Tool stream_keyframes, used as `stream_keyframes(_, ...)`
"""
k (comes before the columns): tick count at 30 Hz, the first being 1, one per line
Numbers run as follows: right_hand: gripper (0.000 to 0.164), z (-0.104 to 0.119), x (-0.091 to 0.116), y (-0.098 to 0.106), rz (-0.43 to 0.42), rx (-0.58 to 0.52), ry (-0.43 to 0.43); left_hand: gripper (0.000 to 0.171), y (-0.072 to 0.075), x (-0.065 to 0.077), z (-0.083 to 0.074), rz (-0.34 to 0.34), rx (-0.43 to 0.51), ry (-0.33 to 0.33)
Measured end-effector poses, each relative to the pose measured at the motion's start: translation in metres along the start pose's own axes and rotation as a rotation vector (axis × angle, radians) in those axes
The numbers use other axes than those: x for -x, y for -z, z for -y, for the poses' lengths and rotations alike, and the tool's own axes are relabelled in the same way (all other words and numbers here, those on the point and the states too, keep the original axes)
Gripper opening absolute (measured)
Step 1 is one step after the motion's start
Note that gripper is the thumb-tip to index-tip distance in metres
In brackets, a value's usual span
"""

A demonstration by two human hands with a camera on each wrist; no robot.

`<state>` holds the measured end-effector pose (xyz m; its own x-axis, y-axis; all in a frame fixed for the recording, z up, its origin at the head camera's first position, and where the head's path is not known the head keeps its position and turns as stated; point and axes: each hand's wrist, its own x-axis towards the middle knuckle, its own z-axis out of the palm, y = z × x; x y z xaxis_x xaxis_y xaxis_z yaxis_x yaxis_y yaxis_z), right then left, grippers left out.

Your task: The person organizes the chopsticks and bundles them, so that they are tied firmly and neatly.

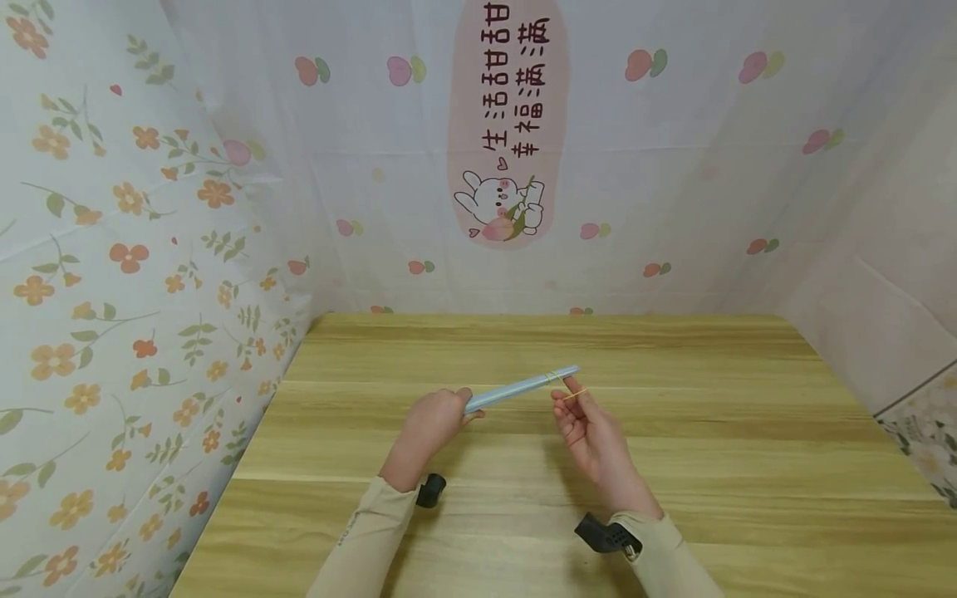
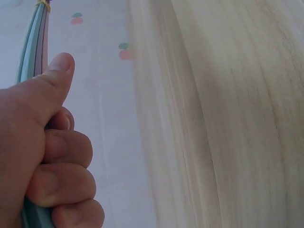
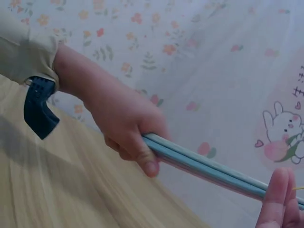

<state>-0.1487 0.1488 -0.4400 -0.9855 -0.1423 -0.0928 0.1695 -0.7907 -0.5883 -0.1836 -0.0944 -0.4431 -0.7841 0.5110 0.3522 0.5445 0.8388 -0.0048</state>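
My left hand point(image 1: 434, 422) grips one end of a slim bundle of chopsticks point(image 1: 512, 390), light blue with some pinkish ones, held slanting above the table. In the left wrist view its fingers curl round the chopsticks point(image 2: 32, 52), the thumb lying along them. Near the far end, a yellow rubber band point(image 1: 553, 376) is wound around the bundle. My right hand point(image 1: 594, 436) is at that end, with a yellow stretch of rubber band point(image 1: 576, 394) across its curled fingers. In the right wrist view two fingertips point(image 3: 275, 190) overlap the chopsticks, and the rest of that hand is out of frame.
Below the hands is a wood-grain table point(image 1: 673, 399). A white cloth with printed fruit and a rabbit point(image 1: 501, 208) hangs behind it, and a floral cloth point(image 1: 134, 291) hangs at the left. Black wrist devices point(image 1: 607, 534) sit on both forearms.
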Motion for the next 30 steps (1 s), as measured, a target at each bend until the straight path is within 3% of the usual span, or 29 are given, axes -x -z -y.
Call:
stream_keyframes(11,0.043,0.02,-0.007,0.01,0.036,0.167,-0.066,0.033,0.004,-0.002,0.005,0.055,0.029,-0.061)
stream_keyframes(19,0.04,0.028,-0.012,0.013,-0.011,0.309,-0.142,0.036,0.004,-0.006,0.01,0.035,-0.04,-0.125)
stream_keyframes(30,0.033,0.032,-0.021,0.012,-0.068,0.404,-0.176,0.035,0.003,-0.013,0.011,0.03,-0.089,-0.14)
